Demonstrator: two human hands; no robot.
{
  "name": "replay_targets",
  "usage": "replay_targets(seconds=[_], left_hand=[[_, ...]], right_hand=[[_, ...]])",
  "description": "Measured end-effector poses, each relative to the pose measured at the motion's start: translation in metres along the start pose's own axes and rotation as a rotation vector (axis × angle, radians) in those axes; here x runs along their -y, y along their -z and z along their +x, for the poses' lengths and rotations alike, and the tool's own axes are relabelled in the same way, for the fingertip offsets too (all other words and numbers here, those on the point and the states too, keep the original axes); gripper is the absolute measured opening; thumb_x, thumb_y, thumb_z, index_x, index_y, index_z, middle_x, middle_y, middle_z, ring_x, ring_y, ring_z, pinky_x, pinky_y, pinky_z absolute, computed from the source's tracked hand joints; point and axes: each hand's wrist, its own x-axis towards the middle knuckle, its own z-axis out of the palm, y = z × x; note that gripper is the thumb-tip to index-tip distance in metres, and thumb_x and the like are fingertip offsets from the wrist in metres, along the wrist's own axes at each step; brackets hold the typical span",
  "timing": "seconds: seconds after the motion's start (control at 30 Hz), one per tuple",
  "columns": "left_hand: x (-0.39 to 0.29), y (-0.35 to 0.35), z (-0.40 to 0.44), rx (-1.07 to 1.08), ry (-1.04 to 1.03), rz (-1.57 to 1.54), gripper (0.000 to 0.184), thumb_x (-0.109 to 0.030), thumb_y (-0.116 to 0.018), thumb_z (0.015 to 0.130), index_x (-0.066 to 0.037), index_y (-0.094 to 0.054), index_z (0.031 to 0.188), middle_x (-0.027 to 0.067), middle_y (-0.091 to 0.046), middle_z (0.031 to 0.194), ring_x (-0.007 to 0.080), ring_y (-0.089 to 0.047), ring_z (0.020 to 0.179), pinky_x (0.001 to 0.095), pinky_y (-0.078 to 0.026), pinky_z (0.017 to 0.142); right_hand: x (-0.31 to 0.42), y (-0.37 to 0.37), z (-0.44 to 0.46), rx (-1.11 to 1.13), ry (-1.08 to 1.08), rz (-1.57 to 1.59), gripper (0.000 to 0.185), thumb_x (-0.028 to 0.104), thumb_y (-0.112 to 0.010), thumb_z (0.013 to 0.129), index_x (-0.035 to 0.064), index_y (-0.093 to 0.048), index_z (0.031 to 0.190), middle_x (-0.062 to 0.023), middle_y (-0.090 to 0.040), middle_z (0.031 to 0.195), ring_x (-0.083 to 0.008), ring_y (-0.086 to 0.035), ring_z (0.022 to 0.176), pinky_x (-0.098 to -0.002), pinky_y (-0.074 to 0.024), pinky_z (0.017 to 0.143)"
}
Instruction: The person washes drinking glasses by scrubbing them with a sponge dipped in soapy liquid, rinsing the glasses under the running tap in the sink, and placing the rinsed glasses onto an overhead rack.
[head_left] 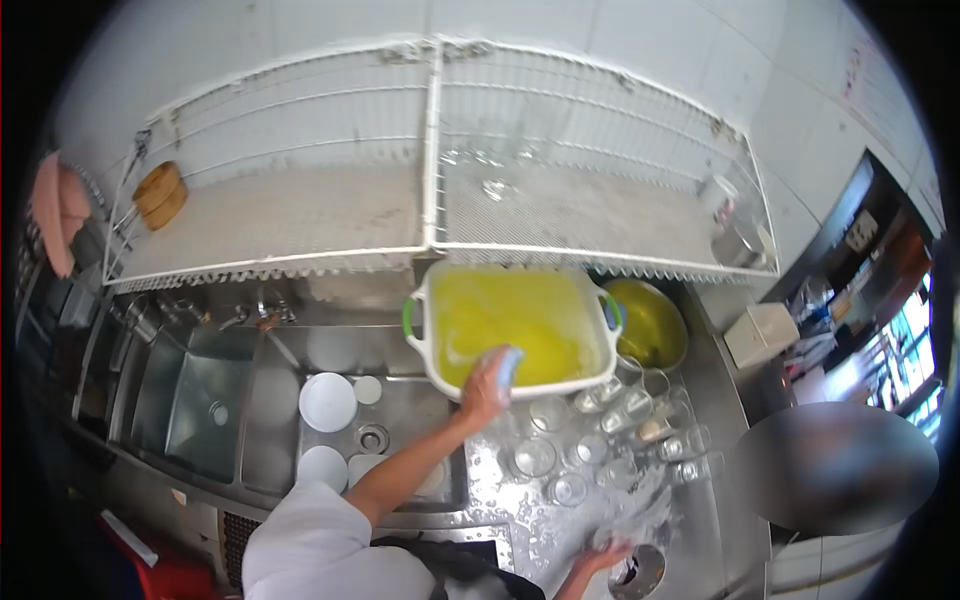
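Observation:
My left hand (484, 392) reaches over the near rim of a white basin (432, 368) that holds yellow-green liquid. Its fingers are closed around a light blue sponge (508, 368). Lower right, my right hand (602, 556) is beside a metal container (640, 572). The fingers are curled at a clear drinking glass (603, 540), which is only partly visible. Several clear glasses stand on the wet steel counter, among them one glass (534, 458) between my two arms. Others lean near a tilted glass (630, 410) at the basin's right corner.
Left of my arm, a sink contains white plates (328, 402) and bowls. A second sink (190, 410) lies farther left. A white wire rack (430, 240) hangs above the basin. On the right are a round metal bowl (655, 325) and a beige box (762, 335).

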Motion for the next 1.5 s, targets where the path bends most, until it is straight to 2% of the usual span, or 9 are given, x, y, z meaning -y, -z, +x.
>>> replay_targets(seconds=[0.27, 0.53, 0.77, 0.83, 0.93, 1.1, 1.23, 1.3, 1.5], left_hand=[[-0.169, 0.025, -0.171, 0.357, -0.418, -0.701, 0.039, -0.019, -0.065, 0.083, -0.010, -0.059, 0.120, 0.0155, -0.063, 0.116, 0.0332, -0.061, 0.106, 0.0424, -0.049, 0.090], [-0.171, -0.014, -0.152, 1.802, -0.603, -1.019, 0.036, -0.039, -0.067, 0.080, -0.004, -0.065, 0.087, 0.0152, -0.064, 0.079, 0.0224, -0.060, 0.073, 0.0355, -0.047, 0.068], [-0.148, -0.053, -0.199, 1.400, -0.118, -0.738, 0.033, -0.032, -0.070, 0.074, -0.004, -0.065, 0.090, 0.0162, -0.063, 0.082, 0.0233, -0.060, 0.079, 0.0347, -0.048, 0.077], [-0.152, -0.066, -0.222, 0.976, -0.493, -0.266, 0.042, -0.025, -0.073, 0.070, -0.004, -0.063, 0.105, 0.0123, -0.061, 0.099, 0.0271, -0.058, 0.098, 0.0389, -0.046, 0.087], [-0.168, -0.062, -0.226, 0.746, -0.651, -0.317, 0.049, -0.028, -0.070, 0.073, -0.004, -0.060, 0.114, 0.0128, -0.059, 0.105, 0.0316, -0.054, 0.108, 0.0441, -0.041, 0.096], [-0.157, -0.030, -0.232, 0.529, -0.844, -0.395, 0.034, -0.022, -0.067, 0.077, -0.010, -0.063, 0.108, 0.0119, -0.060, 0.106, 0.0290, -0.059, 0.100, 0.0431, -0.048, 0.088], [-0.106, -0.043, -0.190, 0.617, -0.490, -0.355, 0.013, -0.020, -0.068, 0.078, -0.010, -0.064, 0.085, 0.0079, -0.064, 0.086, 0.0245, -0.063, 0.070, 0.0354, -0.053, 0.060], [-0.113, -0.017, -0.131, 0.437, -0.527, -0.411, 0.009, -0.013, -0.069, 0.076, -0.008, -0.064, 0.083, 0.0091, -0.063, 0.076, 0.0276, -0.062, 0.070, 0.0370, -0.052, 0.061], [-0.059, -0.009, 0.010, 0.067, -0.362, 0.209, 0.036, -0.017, -0.070, 0.079, -0.002, -0.059, 0.109, 0.0212, -0.055, 0.103, 0.0380, -0.052, 0.097, 0.0458, -0.043, 0.085]], right_hand=[[0.122, -0.024, -0.105, 0.703, 0.037, -0.050, 0.068, 0.023, -0.072, 0.069, 0.0016, -0.045, 0.128, -0.0150, -0.054, 0.120, -0.0313, -0.056, 0.105, -0.0423, -0.0495, 0.088], [0.237, -0.001, -0.117, 1.219, 0.630, -0.898, 0.082, 0.028, -0.076, 0.060, 0.0048, -0.043, 0.132, -0.0187, -0.053, 0.121, -0.0344, -0.058, 0.103, -0.0423, -0.0515, 0.083], [0.190, 0.012, -0.109, 1.036, 0.542, -1.101, 0.083, 0.024, -0.075, 0.062, 0.0075, -0.041, 0.136, -0.0179, -0.053, 0.121, -0.0328, -0.058, 0.106, -0.0446, -0.0528, 0.081], [0.128, 0.038, -0.108, 0.759, -0.608, -0.037, 0.070, 0.030, -0.069, 0.072, 0.0087, -0.043, 0.133, -0.0137, -0.054, 0.123, -0.0271, -0.056, 0.112, -0.0437, -0.0511, 0.086], [0.124, 0.025, -0.132, 0.313, -0.949, 0.758, 0.059, 0.035, -0.062, 0.080, 0.0094, -0.046, 0.130, -0.0122, -0.053, 0.122, -0.0253, -0.056, 0.112, -0.0418, -0.0498, 0.089], [0.146, -0.008, -0.129, 0.353, -0.903, 1.007, 0.042, 0.042, -0.055, 0.086, 0.0095, -0.056, 0.113, -0.0090, -0.059, 0.111, -0.0257, -0.060, 0.102, -0.0417, -0.0519, 0.085], [0.086, -0.002, -0.124, 0.318, -0.600, 0.253, 0.040, 0.025, -0.068, 0.080, 0.0072, -0.046, 0.108, -0.0146, -0.053, 0.116, -0.0301, -0.053, 0.108, -0.0407, -0.0429, 0.097], [0.056, 0.000, -0.129, 0.415, -0.003, -0.321, 0.042, 0.011, -0.074, 0.074, 0.0080, -0.042, 0.101, -0.0152, -0.052, 0.118, -0.0298, -0.053, 0.110, -0.0424, -0.0427, 0.096], [0.079, -0.013, -0.127, 0.590, 0.157, -0.598, 0.048, 0.010, -0.072, 0.077, 0.0054, -0.042, 0.115, -0.0182, -0.038, 0.144, -0.0300, -0.039, 0.132, -0.0399, -0.0387, 0.101]])
